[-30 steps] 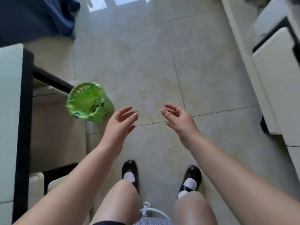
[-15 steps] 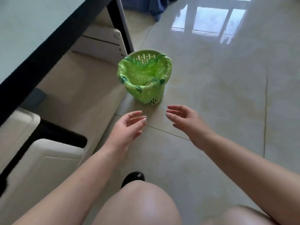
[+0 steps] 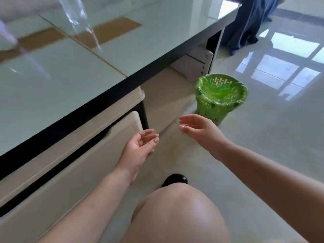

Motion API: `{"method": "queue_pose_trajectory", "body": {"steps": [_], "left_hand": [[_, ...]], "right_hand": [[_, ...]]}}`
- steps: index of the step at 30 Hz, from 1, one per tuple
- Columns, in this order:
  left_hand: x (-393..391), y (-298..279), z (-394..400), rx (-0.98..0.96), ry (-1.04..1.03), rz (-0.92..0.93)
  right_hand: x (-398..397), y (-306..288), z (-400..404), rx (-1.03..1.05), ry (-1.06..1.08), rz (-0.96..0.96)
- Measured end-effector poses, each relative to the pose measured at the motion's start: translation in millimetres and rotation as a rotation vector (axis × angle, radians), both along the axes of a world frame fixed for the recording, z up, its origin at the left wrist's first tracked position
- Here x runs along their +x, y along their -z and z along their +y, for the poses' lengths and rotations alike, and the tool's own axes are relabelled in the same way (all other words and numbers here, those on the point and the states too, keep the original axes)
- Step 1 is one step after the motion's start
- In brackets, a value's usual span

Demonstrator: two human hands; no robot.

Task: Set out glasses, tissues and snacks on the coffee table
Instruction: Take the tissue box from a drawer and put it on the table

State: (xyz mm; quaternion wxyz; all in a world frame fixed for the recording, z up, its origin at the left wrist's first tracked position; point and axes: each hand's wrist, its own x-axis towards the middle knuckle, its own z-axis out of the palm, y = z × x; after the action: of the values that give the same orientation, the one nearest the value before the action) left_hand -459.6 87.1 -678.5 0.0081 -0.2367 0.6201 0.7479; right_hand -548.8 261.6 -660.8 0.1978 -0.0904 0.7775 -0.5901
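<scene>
The coffee table (image 3: 91,109) fills the upper left, with a glass top and a black edge over cream drawer fronts (image 3: 87,155). A clear glass object (image 3: 78,16) stands blurred at the table's far side. My left hand (image 3: 140,146) is open, palm up, in front of the drawer corner. My right hand (image 3: 199,130) is open too, fingers pointing left, just below the green bin. Neither hand holds anything. No tissues or snacks are in view.
A green plastic waste bin (image 3: 220,97) with a green liner stands on the tiled floor by the table's end. A blue curtain (image 3: 252,23) hangs at the upper right. My knee (image 3: 175,213) and a black shoe (image 3: 175,179) are below the hands.
The view has swung left and up from the floor onto the coffee table top. The bin now lies right of the hands. Both hands stay open and close together.
</scene>
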Motion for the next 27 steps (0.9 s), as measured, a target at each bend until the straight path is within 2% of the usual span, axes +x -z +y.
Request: {"method": "queue_pose_trajectory", "body": {"steps": [6,9,11,13,18,23,27], "left_hand": [[70.7,-12.2,-80.5,-0.102,-0.111,0.071],[111.7,-12.2,-116.6,-0.180,-0.155,0.085],[141.0,-7.4,-137.0,-0.306,-0.163,0.081],[165.5,-1.4,-152.5,-0.516,-0.154,0.050],[212.8,14.8,-181.8,-0.951,-0.093,-0.039],[227.3,20.6,-188.4,-1.202,-0.010,-0.170],[228.4,24.5,-187.4,-1.257,0.034,-0.217]], "right_hand": [[33.6,-10.4,-103.4,0.094,-0.207,0.097],[51.5,-4.3,-145.4,0.240,-0.375,0.228],[64.5,3.1,-169.5,0.368,-0.517,0.331],[76.1,8.8,-187.0,0.434,-0.623,0.436],[105.9,18.7,-224.3,0.520,-0.739,0.571],[115.9,30.1,-236.5,0.618,-0.819,0.754],[112.4,27.7,-239.9,0.676,-0.825,0.794]]}}
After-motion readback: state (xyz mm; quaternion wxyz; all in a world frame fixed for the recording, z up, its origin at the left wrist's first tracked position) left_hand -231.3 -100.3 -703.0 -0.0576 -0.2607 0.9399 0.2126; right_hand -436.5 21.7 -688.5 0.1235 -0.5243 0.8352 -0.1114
